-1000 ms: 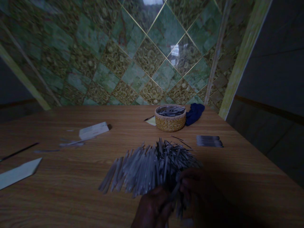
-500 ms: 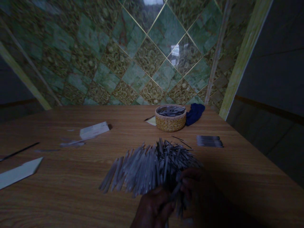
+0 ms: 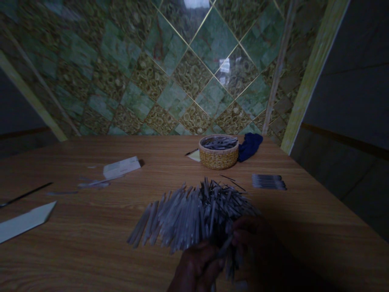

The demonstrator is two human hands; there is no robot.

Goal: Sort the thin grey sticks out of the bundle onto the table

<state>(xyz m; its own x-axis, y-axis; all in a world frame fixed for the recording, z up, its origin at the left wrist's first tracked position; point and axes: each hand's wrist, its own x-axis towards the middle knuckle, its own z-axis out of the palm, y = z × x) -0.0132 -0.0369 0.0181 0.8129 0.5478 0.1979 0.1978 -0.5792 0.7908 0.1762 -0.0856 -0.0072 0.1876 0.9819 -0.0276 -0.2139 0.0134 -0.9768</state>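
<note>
My left hand point(image 3: 197, 263) is closed around the lower end of a slim stick in a plastic sleeve point(image 3: 225, 246) at the bottom middle. The fingertips of my right hand point(image 3: 247, 233) pinch its upper end, and that hand is mostly in deep shadow. Just beyond both hands spreads a pile of similar thin sleeved sticks point(image 3: 184, 217). On the left of the pile they look pale and clear; to the right are darker sticks point(image 3: 217, 200) in a tangle. Dim light hides the exact kind of stick.
Behind the pile stands a woven basket point(image 3: 219, 158) filled with similar sticks, beside a dark blue cloth point(image 3: 251, 147). A neat row of sleeved sticks point(image 3: 267, 181) lies at the right. Leftward are a white box point(image 3: 121, 167), a dark rod point(image 3: 27, 194) and a pale flat strip point(image 3: 27, 221).
Almost nothing differs. Both hands keep their hold on the sleeved stick, and the view has shifted very slightly.
</note>
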